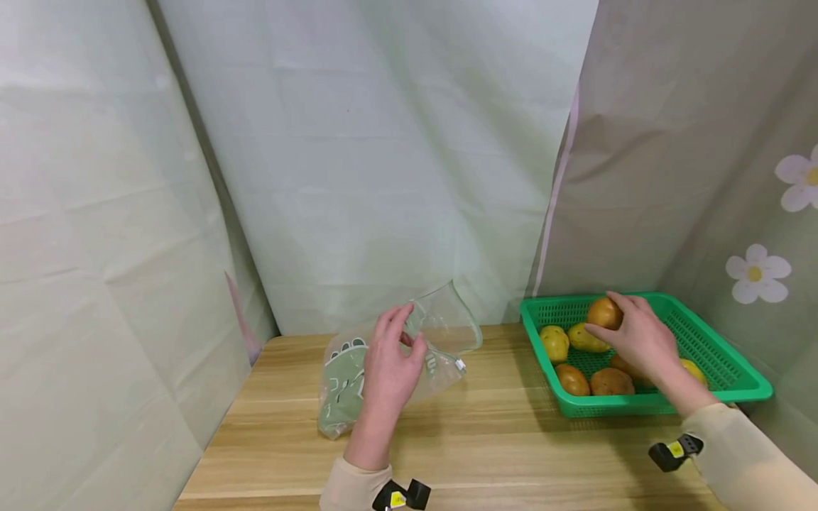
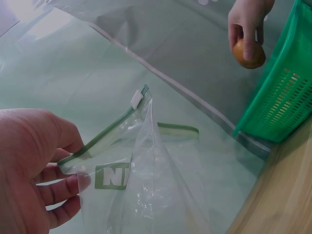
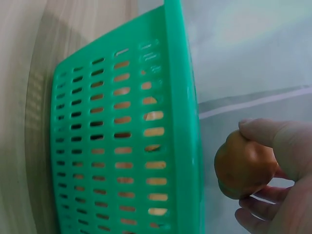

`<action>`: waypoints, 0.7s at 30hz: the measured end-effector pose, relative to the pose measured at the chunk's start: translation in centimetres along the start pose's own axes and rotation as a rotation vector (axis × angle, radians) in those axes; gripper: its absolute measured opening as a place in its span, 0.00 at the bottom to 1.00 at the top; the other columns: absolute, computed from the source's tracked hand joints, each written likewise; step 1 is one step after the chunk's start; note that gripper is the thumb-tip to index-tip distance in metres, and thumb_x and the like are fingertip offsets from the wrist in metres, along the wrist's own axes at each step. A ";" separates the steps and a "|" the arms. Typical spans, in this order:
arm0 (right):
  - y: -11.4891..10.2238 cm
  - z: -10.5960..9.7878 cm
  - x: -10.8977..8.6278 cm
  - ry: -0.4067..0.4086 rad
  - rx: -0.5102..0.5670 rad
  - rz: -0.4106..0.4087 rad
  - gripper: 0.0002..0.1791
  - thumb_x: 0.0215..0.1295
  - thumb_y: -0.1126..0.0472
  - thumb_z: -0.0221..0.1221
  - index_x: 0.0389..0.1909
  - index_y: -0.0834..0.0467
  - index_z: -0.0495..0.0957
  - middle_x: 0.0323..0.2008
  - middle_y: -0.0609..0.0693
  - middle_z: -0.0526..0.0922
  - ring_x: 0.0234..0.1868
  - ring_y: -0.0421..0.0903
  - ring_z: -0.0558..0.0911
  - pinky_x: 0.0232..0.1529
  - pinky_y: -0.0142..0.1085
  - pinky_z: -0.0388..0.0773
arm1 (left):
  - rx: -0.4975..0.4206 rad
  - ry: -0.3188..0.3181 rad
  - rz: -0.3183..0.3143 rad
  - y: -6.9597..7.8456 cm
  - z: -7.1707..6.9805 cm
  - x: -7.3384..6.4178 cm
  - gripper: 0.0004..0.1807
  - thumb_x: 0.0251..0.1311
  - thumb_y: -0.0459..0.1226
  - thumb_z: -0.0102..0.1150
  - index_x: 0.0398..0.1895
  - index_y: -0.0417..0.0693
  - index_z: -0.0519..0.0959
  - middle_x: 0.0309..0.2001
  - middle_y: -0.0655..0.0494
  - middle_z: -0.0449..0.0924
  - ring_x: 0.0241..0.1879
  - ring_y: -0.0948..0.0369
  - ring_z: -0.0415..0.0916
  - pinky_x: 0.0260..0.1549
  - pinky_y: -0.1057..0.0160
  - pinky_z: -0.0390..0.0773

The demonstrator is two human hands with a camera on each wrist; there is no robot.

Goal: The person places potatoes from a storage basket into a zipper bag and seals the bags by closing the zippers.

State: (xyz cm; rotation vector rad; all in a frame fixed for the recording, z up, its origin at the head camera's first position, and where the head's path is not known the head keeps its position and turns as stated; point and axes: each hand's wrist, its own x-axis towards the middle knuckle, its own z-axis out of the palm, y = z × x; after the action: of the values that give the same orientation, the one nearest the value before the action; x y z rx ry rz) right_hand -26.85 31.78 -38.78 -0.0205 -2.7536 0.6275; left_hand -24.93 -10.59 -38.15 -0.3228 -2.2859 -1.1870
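My left hand holds the open mouth edge of a clear plastic zip bag with green print. In the left wrist view, the edge passes between thumb and fingers, and a white slider sits at the far end of the green zip strip. The bag's mouth gapes, its film standing up in folds. Over the left part of a green basket, my right hand grips a round orange-brown fruit between thumb and fingers. The right wrist view shows this lumpy fruit raised beyond the basket's rim.
Several yellow fruits and brownish round ones lie in the basket, at the right of the wooden table. Pale curtains hang close behind and at both sides.
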 end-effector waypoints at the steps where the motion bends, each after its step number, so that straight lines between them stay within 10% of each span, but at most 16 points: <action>1: -0.2 0.0 0.0 0.000 0.003 -0.002 0.53 0.72 0.39 0.71 0.82 0.70 0.62 0.71 0.82 0.64 0.59 0.79 0.76 0.40 0.64 0.80 | 0.000 0.000 0.001 0.0 0.0 0.0 0.29 0.69 0.32 0.67 0.74 0.45 0.80 0.71 0.47 0.77 0.40 0.60 0.81 0.34 0.56 0.77; 21: -5.7 0.0 -0.2 -0.006 0.126 -0.079 0.54 0.72 0.32 0.68 0.84 0.64 0.63 0.77 0.76 0.64 0.67 0.78 0.74 0.55 0.74 0.75 | 0.000 -0.005 0.004 0.1 0.0 0.1 0.28 0.70 0.33 0.66 0.74 0.45 0.80 0.72 0.46 0.76 0.41 0.59 0.81 0.34 0.56 0.77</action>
State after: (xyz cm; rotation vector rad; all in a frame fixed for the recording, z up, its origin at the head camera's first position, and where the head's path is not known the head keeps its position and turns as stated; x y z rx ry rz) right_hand -26.31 26.56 -36.44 0.1183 -2.7004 0.7786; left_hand -24.94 -10.49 -38.01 -0.3303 -2.2881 -1.1854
